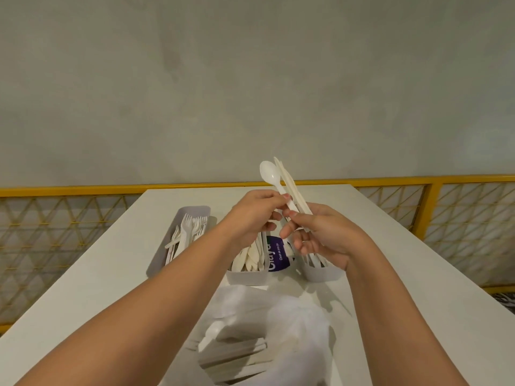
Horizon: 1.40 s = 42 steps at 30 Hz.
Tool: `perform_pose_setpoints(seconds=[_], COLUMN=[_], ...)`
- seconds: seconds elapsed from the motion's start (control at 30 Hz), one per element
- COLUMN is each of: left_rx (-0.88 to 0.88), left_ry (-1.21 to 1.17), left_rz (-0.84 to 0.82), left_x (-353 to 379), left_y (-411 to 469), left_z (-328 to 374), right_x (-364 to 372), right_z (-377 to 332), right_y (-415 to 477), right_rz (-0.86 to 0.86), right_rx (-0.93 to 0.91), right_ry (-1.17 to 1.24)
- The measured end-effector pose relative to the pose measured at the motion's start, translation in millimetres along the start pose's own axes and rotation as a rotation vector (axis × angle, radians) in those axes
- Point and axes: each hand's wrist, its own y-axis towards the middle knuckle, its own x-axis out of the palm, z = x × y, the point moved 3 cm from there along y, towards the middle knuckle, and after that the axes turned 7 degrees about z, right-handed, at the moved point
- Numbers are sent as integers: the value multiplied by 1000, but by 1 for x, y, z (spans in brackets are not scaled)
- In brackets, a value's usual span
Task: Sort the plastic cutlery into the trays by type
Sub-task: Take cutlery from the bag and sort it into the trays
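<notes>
Left hand (255,211) pinches spoon (274,181) handle; right hand (324,235) grips cutlery bundle (292,190) above trays (245,275).

This looks like an eating place, a café or food court, rather than a home. A plain white tabletop (390,274) stands against a yellow metal railing (83,190) with lattice panels, under a bare grey wall (250,79). Grey trays (192,211) of disposable forks (189,227) sit beside a purple sign (278,253) reading "Clean as you go".
</notes>
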Motion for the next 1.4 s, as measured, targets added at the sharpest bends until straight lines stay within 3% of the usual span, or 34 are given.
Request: perform_pose_setpoints(seconds=[0.13,0.27,0.6,0.8,0.93,1.1,1.4], left_rx=[-67,-141,-83,-56,24,160,38], left_ry=[-97,-29,492,673,556,133,-66], left_rz=[59,67,196,153,155,220,58], left_x=[8,16,57,76,72,57,36], left_y=[7,15,51,60,53,39,29], left_z=[-2,-18,-54,-61,-53,-17,12], right_x=[-20,-51,-71,-72,-72,-66,-60], right_z=[0,2,2,4,5,5,4], right_y=[0,-1,-3,0,-2,-1,-3], right_rz=[145,315,315,311,284,225,106], right_rx=[20,-1,-7,13,11,20,35], right_ry=[-99,-163,-36,-23,-5,-19,-13])
